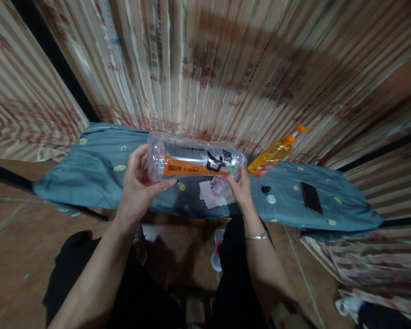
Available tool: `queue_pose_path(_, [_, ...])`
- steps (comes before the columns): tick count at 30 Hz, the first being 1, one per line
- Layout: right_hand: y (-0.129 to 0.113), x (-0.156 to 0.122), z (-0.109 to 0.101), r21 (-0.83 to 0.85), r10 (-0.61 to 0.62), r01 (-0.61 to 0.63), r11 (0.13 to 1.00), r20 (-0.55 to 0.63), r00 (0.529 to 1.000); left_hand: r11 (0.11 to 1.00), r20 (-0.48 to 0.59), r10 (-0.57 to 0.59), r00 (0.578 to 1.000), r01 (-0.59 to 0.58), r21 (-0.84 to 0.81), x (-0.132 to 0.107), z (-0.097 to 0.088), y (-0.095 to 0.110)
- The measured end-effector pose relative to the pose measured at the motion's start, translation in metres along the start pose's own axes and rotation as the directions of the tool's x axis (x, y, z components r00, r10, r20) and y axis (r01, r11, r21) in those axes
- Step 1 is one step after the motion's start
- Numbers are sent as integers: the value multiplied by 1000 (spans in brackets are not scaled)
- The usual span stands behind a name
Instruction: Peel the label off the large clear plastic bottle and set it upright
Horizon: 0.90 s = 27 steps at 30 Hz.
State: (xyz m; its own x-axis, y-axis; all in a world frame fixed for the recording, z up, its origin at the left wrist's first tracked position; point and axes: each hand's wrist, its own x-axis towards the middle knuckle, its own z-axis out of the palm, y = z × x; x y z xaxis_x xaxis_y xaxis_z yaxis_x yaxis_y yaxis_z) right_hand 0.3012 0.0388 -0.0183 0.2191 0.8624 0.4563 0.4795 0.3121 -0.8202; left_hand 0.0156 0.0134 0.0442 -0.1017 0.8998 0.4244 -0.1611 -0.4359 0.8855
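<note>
A clear plastic bottle (192, 157) with an orange and silver label lies sideways between my hands, above the cloth-covered table. My left hand (137, 183) grips its wide base, the thumb along the near underside. Around the neck end on the right, my right hand (239, 183) is closed, its fingers partly hidden by the bottle. Below and behind the bottle, a small pink-and-white container (218, 185) rests on a white scalloped-edge cloth or paper (207, 195). To the right of my right hand stands a yellow-orange pump bottle (270, 157).
A green-blue patterned cloth (99, 169) covers the narrow table. A black cap-like piece (266, 188), a white round piece (271, 199) and a dark phone (311, 197) lie on the right side. Striped curtains (205, 68) hang behind, with dark metal poles (55, 59) at the sides.
</note>
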Motion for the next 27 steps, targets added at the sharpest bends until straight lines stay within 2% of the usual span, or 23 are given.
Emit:
queue_pose_path(9, [5, 0, 0, 1, -1, 1, 1000, 11, 1000, 998, -10, 18, 1000, -19, -53, 1, 0, -1])
queue_pose_path(27, [3, -1, 0, 9, 6, -6, 1000, 15, 1000, 998, 4, 41, 999, -41, -38, 3, 0, -1])
